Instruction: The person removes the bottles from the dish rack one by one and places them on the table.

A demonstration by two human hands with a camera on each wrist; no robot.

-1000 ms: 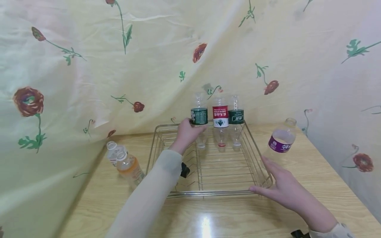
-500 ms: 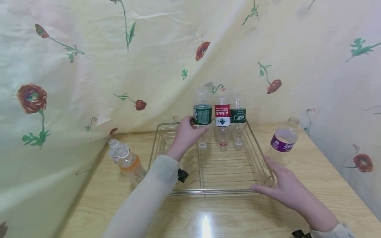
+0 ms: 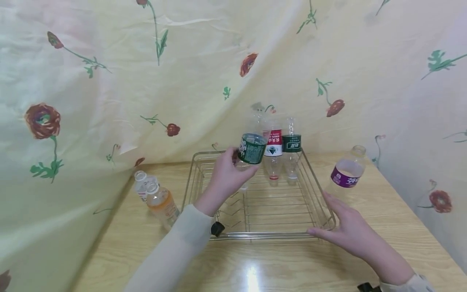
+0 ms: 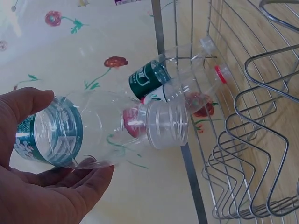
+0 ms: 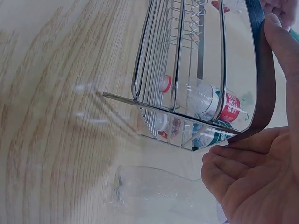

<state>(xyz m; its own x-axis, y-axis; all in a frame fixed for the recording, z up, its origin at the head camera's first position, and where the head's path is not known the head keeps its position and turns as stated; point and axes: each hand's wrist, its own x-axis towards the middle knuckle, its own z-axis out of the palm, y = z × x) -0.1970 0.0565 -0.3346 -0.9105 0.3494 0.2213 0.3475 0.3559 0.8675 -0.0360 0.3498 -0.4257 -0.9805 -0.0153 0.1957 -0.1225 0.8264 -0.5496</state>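
Because the clear plastic bottle with a pale label and the clear plastic bottle with an orange band stand close together left of the rectangular silver wire rack, a careless sweep of your pale left sleeve could topple them. Your left hand grips the clear, round plastic bottle with a wide green label, neck down and tilted over the rack. Its thin wall may dent if squeezed hard, and it may slip if held loosely. Its base leans towards the inverted clear plastic bottle with a red-and-white label; whether they touch I cannot tell, but pushing right could knock that one into the inverted clear plastic bottle with a dark green label. Your right hand spreads relaxed around the rack's near right corner, and uneven pressure there might shift the rack under everything. Beyond those fingers, the upright clear plastic bottle with a purple label could fall if they jerk outward.
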